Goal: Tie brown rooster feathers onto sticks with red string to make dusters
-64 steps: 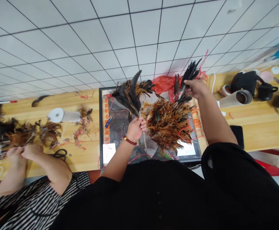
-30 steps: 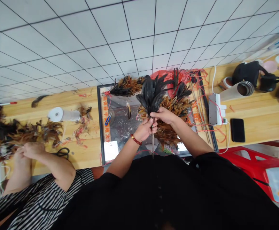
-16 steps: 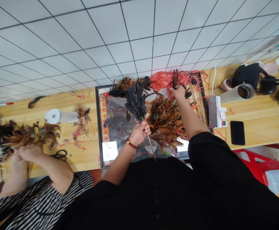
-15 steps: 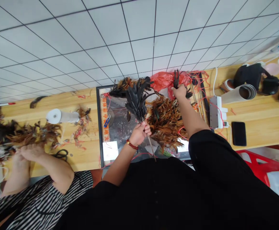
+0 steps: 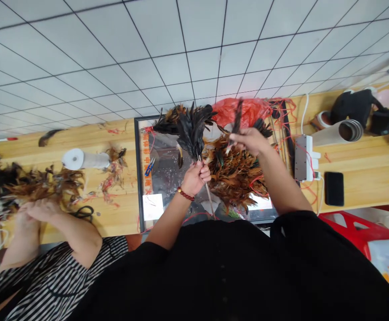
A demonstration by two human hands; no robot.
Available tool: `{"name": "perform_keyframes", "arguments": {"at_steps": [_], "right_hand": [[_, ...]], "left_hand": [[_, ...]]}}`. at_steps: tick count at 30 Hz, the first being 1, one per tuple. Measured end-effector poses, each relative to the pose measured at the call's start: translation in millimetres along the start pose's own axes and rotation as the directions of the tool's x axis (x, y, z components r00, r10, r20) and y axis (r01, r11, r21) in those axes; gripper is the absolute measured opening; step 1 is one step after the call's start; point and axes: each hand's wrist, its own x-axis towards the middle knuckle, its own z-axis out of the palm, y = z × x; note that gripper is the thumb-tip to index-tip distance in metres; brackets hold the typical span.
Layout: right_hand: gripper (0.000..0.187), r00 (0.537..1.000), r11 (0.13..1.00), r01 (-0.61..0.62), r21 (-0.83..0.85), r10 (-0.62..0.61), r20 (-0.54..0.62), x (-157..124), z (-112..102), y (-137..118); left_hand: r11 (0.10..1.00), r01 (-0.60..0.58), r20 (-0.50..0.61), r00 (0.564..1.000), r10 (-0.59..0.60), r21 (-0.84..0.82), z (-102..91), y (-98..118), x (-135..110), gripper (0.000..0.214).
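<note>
My left hand [image 5: 196, 178] is closed around a thin stick [image 5: 210, 200] where a bunch of black feathers [image 5: 193, 129] fans out above the fist. To its right, my right hand [image 5: 251, 141] pinches a dark feather [image 5: 237, 118] near its pale base, tip pointing up; whether it is a single one is too blurred to tell. Under the right hand spreads a heap of brown feathers [image 5: 232, 178] on a dark, framed glass surface [image 5: 167, 187]. More black feathers [image 5: 264, 128] lie just behind the right hand.
A crumpled red plastic bag [image 5: 244, 112] lies by the tiled wall. Blue thread snips [image 5: 149, 167] are on the glass. Leftward stand a white roll [image 5: 83, 159] and a co-worker's hands [image 5: 38, 209] among feathers. A power strip [image 5: 303, 158] and a phone [image 5: 334, 188] lie right.
My right hand has drawn back from the black feathers by the red bag, toward me, with a dark feather in its fingers. My left hand keeps its hold on the stick and bunch.
</note>
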Motion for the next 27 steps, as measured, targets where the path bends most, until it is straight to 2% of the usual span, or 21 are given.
{"name": "perform_keyframes", "arguments": {"at_steps": [1,2,4,6,9,13,18,21,23,24,25,27], "right_hand": [[0.048,0.992,0.997,-0.033,0.065,0.024,0.124,-13,15,-4],[0.05,0.979,0.992,-0.059,0.109,0.036,0.2,-25,30,-7],[0.055,0.968,0.979,-0.094,0.18,0.048,0.245,-41,54,-9],[0.057,0.976,0.972,-0.108,0.21,0.063,0.211,-49,67,-8],[0.055,0.987,0.975,-0.104,0.196,0.076,0.145,-54,75,-6],[0.054,0.987,0.975,-0.096,0.2,0.067,0.145,-62,82,-4],[0.05,0.994,0.978,-0.057,0.203,0.037,0.1,-66,95,3],[0.042,0.999,0.976,-0.031,0.215,0.024,0.035,-48,80,12],[0.031,0.987,0.98,-0.018,0.198,0.049,-0.154,-26,53,21],[0.024,0.955,0.985,-0.036,0.169,0.084,-0.285,-14,35,27],[0.018,0.901,0.989,-0.083,0.126,0.129,-0.413,-1,17,34],[0.018,0.796,0.964,-0.263,0.034,0.236,-0.557,20,-18,48]], "left_hand": [[1.0,0.021,0.008,1.0,-0.021,0.019,1.3,-1,2,0.021],[0.998,0.042,0.014,0.999,-0.042,0.042,2.5,-3,3,0.021],[0.992,0.073,0.015,0.997,-0.075,0.099,3.9,-8,3,0.024],[0.984,0.073,0.009,0.997,-0.075,0.163,3.5,-13,1,0.028],[0.971,0.005,-0.011,1.0,-0.002,0.237,0.6,-22,-1,0.032],[0.949,-0.088,-0.057,0.992,0.111,0.304,-1.2,-29,-2,0.037],[0.94,-0.031,0.016,1.0,0.027,0.341,1.0,-24,-7,0.038],[0.958,0.0,-0.049,0.999,0.014,0.286,2.6,-21,-12,0.037],[0.969,-0.003,-0.095,0.995,0.027,0.246,3.3,-21,-14,0.036],[0.973,-0.006,-0.107,0.994,0.031,0.232,3.4,-21,-15,0.035],[0.975,-0.008,-0.112,0.993,0.034,0.223,3.3,-22,-16,0.035],[0.977,-0.01,-0.113,0.993,0.035,0.214,2.7,-23,-17,0.035]]}}
